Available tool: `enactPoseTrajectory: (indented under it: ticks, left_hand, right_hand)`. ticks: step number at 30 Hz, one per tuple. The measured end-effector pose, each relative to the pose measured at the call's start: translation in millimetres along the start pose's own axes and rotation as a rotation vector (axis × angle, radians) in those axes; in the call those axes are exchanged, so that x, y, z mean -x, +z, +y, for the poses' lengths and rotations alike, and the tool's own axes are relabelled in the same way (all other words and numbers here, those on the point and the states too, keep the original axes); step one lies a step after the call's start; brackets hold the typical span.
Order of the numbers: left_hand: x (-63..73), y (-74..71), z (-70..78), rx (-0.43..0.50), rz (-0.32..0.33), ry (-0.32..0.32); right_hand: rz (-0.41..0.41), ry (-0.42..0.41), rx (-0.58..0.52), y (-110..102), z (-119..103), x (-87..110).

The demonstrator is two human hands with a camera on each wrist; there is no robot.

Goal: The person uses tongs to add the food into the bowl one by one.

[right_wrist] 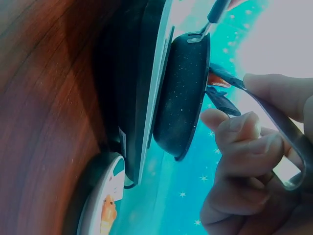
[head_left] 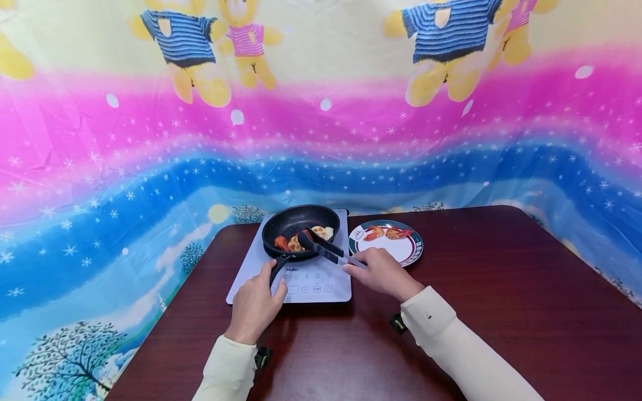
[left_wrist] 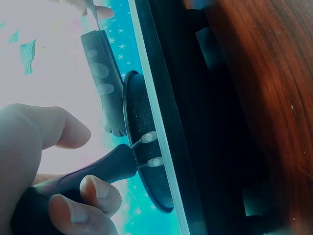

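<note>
My left hand [head_left: 257,303] grips the black handle [left_wrist: 93,169] of a frying pan [head_left: 287,221], its fingers curled round the grip. The pan sits on a white induction cooker [head_left: 243,284]. In it lie a reddish piece of food [head_left: 282,243], a browned piece [head_left: 296,243] and a pale piece with brown spots [head_left: 325,231]. With my right hand [head_left: 383,273] I hold metal tongs [head_left: 328,250] with black ends, thumb on one arm and fingers on the other. Their tips are down inside the pan, around a reddish piece [right_wrist: 218,81] at the rim in the right wrist view.
Right of the cooker stands a round plate [head_left: 388,253] with a dark green rim, bearing two orange-red food pieces [head_left: 398,233]. Both stand on a dark reddish-brown wooden table [head_left: 476,289]. A printed cloth [head_left: 321,128] with bears and snowflakes hangs behind the table and along its sides.
</note>
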State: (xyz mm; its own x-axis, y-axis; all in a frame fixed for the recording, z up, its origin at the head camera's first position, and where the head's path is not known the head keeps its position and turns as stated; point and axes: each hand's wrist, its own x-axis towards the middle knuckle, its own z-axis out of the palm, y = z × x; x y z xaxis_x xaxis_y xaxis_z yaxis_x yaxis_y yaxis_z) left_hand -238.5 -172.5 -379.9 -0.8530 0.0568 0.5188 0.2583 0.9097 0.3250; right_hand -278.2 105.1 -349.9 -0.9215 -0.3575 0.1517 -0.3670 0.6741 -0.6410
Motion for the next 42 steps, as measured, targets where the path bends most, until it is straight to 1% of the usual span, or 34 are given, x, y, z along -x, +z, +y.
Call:
enactPoseTrajectory:
  ticks: [3,11,16,20,23,26,28,32,34,39,42]
  left_hand:
    - [0.1,0.2,-0.1,0.000,-0.002,0.000]
    - [0.0,0.0,-0.6,0.006,-0.006,-0.005]
    - [0.4,0.0,-0.6,0.002,-0.003,0.000]
    - [0.6,-0.1,-0.2,0.002,-0.003,0.001]
    - [0.4,-0.2,0.3,0.002,-0.003,0.000]
    - [0.4,-0.5,0.8,0.005,-0.003,-0.001]
    - [0.7,-0.6,0.7,0.008,-0.006,-0.004]
    - [1.3,-0.7,0.1,0.014,-0.014,-0.008]
    - [1.4,-0.8,0.0,0.015,-0.017,-0.009]
    - [0.5,-1.3,-0.5,0.017,-0.009,-0.003]
    - [0.1,-0.8,-1.3,0.006,0.004,0.003]
  right_hand:
    - [0.014,0.026,0.009,0.0,-1.5,0.5]
    - [0.124,0.108,0.094,-4.8,0.9,0.4]
    - [0.173,0.112,0.142,-3.3,3.3,0.0]
    - [0.149,0.067,0.128,-0.7,2.1,0.5]
    - [0.105,0.024,0.091,0.4,-0.7,1.2]
    - [0.072,0.006,0.054,0.1,-2.5,1.3]
    - [0.051,0.027,0.025,-0.2,-3.3,1.1]
    - [0.048,0.076,0.003,-0.9,-2.9,0.5]
    - [0.063,0.094,0.008,-1.9,-1.4,0.1]
    - [0.115,0.077,0.068,-7.3,2.6,-0.8]
    - [0.125,0.077,0.077,-10.6,3.8,-0.4]
